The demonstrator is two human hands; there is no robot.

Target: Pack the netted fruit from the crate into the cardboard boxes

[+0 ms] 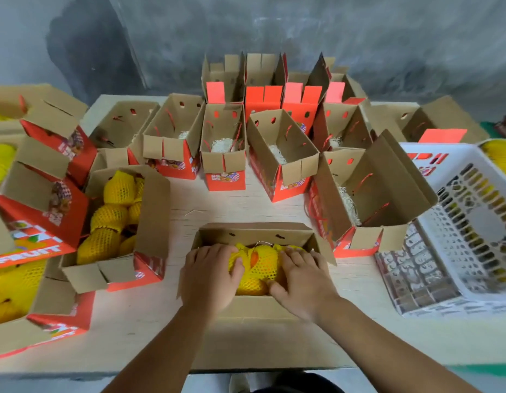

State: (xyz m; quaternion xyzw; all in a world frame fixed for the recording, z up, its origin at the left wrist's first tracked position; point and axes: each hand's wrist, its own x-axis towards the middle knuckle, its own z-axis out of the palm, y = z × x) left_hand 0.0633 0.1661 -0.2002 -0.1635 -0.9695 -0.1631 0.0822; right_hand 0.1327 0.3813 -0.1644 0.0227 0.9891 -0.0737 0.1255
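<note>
An open cardboard box [254, 232] stands right in front of me on the table, filled with fruit in yellow foam netting [258, 266]. My left hand [209, 275] lies on the left side of the fruit, fingers spread, thumb against the netting. My right hand [300, 279] lies flat on the right side of the fruit. Both hands press down on it. A white plastic crate [456, 231] sits at the right, tipped toward me, its inside bare. A second box of netted fruit [118, 219] stands to the left.
Several open red-and-brown boxes [280, 148] with pale straw padding stand in rows across the back of the table. More filled boxes [33, 222] crowd the left edge. A yellow pile [498, 158] shows beyond the crate. A grey wall closes the back.
</note>
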